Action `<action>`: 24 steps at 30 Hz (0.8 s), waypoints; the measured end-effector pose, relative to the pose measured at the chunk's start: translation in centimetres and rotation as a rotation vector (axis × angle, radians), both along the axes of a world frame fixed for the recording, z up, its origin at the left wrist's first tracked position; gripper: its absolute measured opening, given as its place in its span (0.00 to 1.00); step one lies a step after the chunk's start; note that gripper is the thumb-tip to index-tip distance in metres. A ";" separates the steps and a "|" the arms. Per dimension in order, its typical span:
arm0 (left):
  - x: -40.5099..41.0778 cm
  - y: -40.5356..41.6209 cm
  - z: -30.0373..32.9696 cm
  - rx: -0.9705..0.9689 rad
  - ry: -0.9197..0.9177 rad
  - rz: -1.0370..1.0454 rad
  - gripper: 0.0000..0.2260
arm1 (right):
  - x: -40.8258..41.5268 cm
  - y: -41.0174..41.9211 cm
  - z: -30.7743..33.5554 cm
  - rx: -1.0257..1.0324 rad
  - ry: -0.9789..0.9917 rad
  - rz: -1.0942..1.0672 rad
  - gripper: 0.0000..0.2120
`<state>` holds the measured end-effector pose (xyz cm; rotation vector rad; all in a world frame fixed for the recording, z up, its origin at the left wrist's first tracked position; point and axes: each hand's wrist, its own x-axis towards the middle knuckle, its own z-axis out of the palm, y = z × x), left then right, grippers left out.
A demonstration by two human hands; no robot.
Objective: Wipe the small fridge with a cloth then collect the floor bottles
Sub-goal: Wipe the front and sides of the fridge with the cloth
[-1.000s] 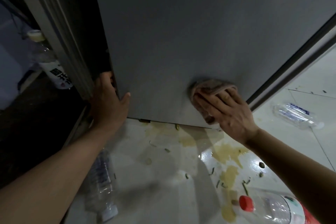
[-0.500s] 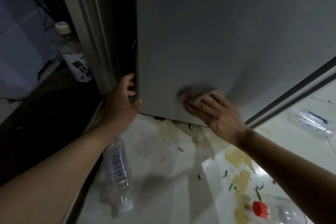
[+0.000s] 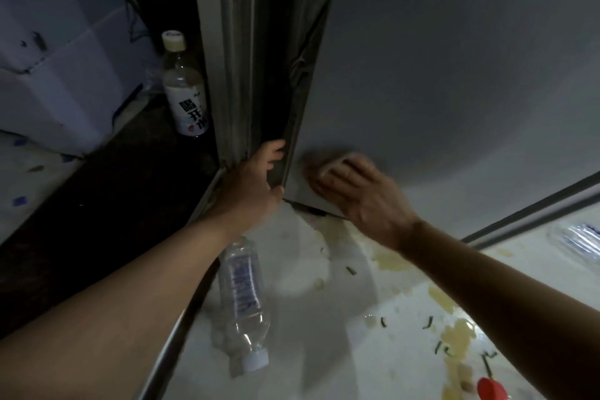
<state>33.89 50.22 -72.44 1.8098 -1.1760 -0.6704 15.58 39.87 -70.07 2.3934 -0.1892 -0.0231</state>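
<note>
The grey fridge (image 3: 454,81) fills the upper right. My right hand (image 3: 354,195) presses a small cloth (image 3: 334,163) flat against the fridge's lower left corner; only the cloth's top edge shows past my blurred fingers. My left hand (image 3: 253,185) grips the fridge's left edge, fingers curled round it into the dark gap. A clear bottle (image 3: 242,305) with a white cap lies on the floor below my left forearm. Another clear bottle (image 3: 581,240) lies at the right edge. A red cap (image 3: 492,390) of a third bottle shows at the bottom right.
An upright labelled bottle (image 3: 185,91) with a pale cap stands left of a grey door frame (image 3: 227,52). The white tiled floor (image 3: 324,351) carries yellowish spill stains (image 3: 454,338) and small green scraps. A dark floor strip (image 3: 97,211) lies to the left.
My right hand slid the cloth leftward along the fridge's bottom to its left corner. My left hand stayed on the fridge's edge. The view swung left, showing more of the gap and upright bottle.
</note>
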 end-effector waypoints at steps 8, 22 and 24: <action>2.3 1.3 0.1 0.025 -0.056 0.108 0.29 | 3.1 -0.2 0.9 -0.004 -0.219 0.028 0.22; 0.2 0.9 -1.3 0.152 -0.085 0.051 0.31 | 5.4 0.7 -6.5 -0.004 0.555 -0.068 0.32; -0.2 0.5 -1.1 0.156 -0.081 0.039 0.32 | 4.4 0.4 -6.2 -0.015 0.566 -0.069 0.33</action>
